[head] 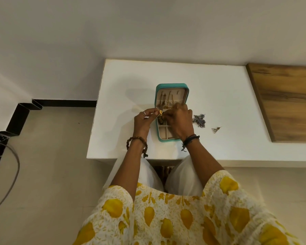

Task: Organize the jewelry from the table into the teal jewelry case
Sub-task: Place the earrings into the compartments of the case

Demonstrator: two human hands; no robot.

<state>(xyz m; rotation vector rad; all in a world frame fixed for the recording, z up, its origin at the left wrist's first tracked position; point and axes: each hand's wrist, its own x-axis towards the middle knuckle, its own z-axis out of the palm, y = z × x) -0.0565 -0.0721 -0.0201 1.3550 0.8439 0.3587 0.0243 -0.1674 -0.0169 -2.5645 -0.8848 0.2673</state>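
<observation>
Item 1: left hand (143,122). I see it raised over the left edge of the case, thumb and forefinger pinched on a small gold piece (160,112); a ring shows on one finger, a brown bead bracelet (136,144) on the wrist.

Item 2: right hand (179,121). It meets the left hand at the same gold piece, fingers curled in toward it. I cannot tell whether it grips the piece itself or only touches it. Dark cords (190,139) wrap the wrist.

Item 3: teal jewelry case (171,85). Open, lying flat on the white table (228,106), directly under both hands. The far half holds hanging chains and pendants (167,100) against a pale lining. The near half is divided into small compartments (163,132); those I can see near the front look pale and bare, and one just below the hands has something dark in it, too small to name.

Item 4: silver-grey cluster of jewelry (199,119). On the table just right of the right hand, apart from the case.

Item 5: small triangular earring (215,129). On the table, further right and nearer me than the cluster.

Item 6: wooden panel (286,101). Right end of the table, well apart from the case.
</observation>
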